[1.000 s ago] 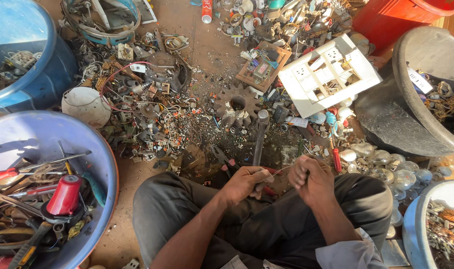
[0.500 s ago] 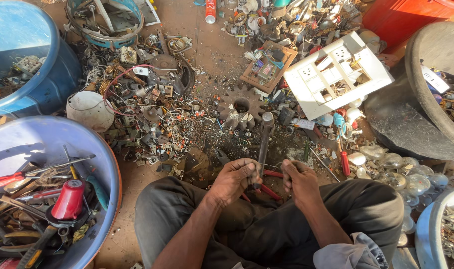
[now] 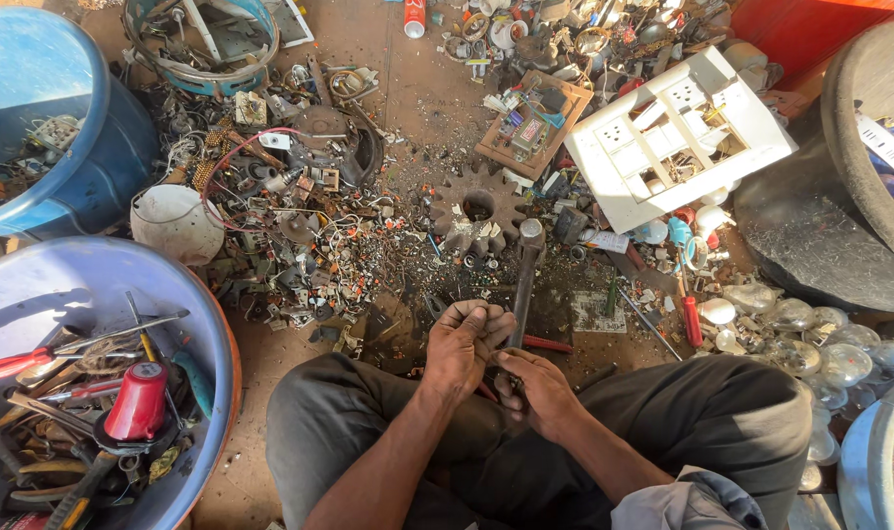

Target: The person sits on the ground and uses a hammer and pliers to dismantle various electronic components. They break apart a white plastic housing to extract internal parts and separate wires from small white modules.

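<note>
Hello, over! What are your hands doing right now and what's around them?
Left hand and right hand close together at the knees, pinching something too small to tell. Hammer stands between them. Gear and scrap just ahead.

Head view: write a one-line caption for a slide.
Seated amid scattered scrap, a person's left hand and right hand work together beside a hammer, a tool-filled basin alongside.
</note>
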